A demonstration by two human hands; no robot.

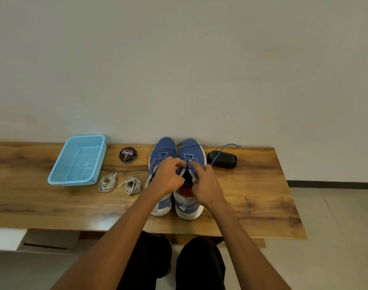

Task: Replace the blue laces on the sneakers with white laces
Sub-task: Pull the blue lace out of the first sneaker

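Together both hands' fingers [178,164] pinch the blue lace [188,164] — right sneaker [190,151].

- Left of the sneakers [176,174], two coiled white laces [120,183] lie on the wooden table [252,195], with bare wood in front of them.
- Behind the coils, a blue basket [78,161] and a polish tin [128,155] block the wall side.
- Right of the sneakers, a black case [221,159] sits near the wall (a loose blue lace [220,152] crosses it); nearer wood lies open.
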